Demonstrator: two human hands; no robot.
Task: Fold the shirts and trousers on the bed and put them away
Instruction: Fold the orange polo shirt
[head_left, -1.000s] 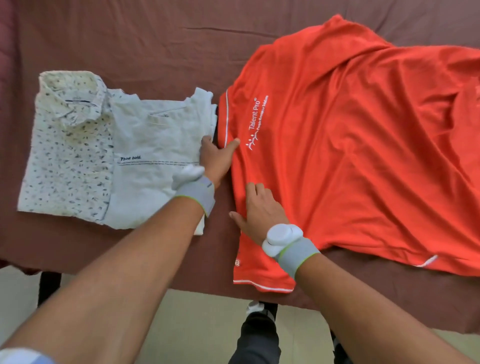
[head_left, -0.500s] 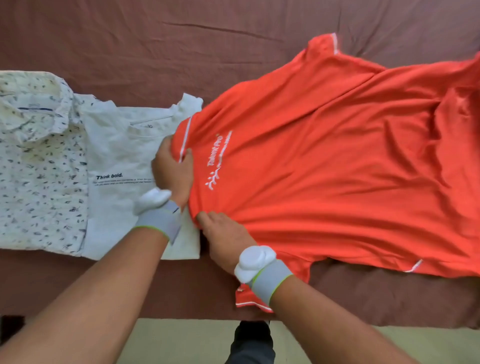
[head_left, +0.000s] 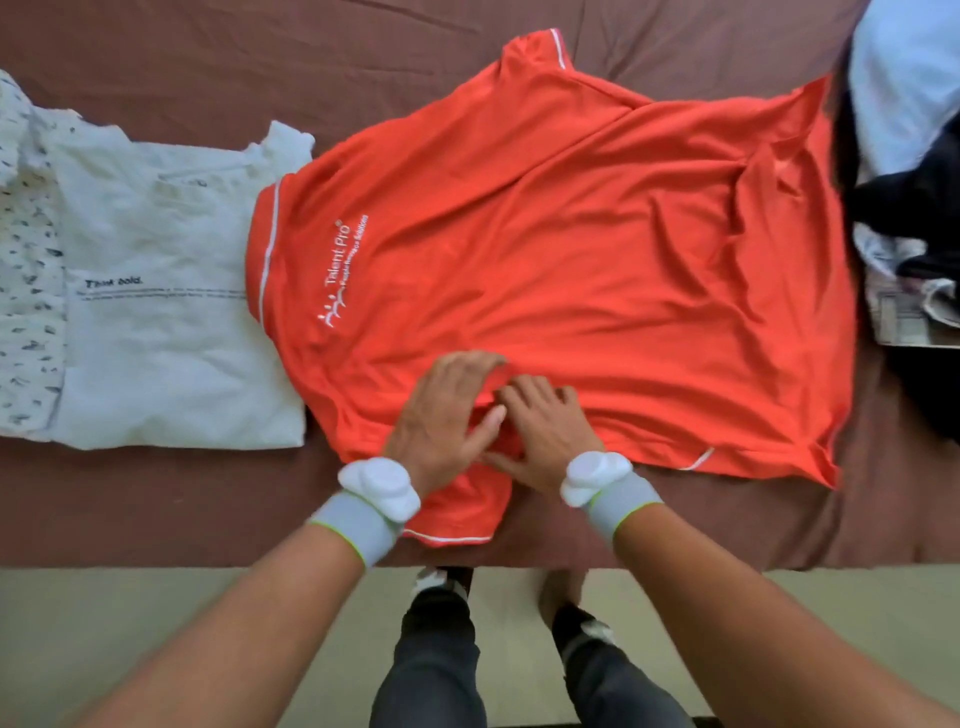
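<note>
Together, both hands lie on the orange shirt (head_left: 545, 249) near the bed's (head_left: 156, 499) front edge. The left hand (head_left: 447, 410) rests flat with fingers spread; the right hand (head_left: 543, 426) presses beside it, fingers extended, their thumbs nearly touching over a fabric wrinkle.

The orange shirt (head_left: 545, 249) carries white lettering reading "Talent Pro", with a smaller line beneath too blurred to read. The folded white shirt (head_left: 166, 312) reads "Think bold."
</note>
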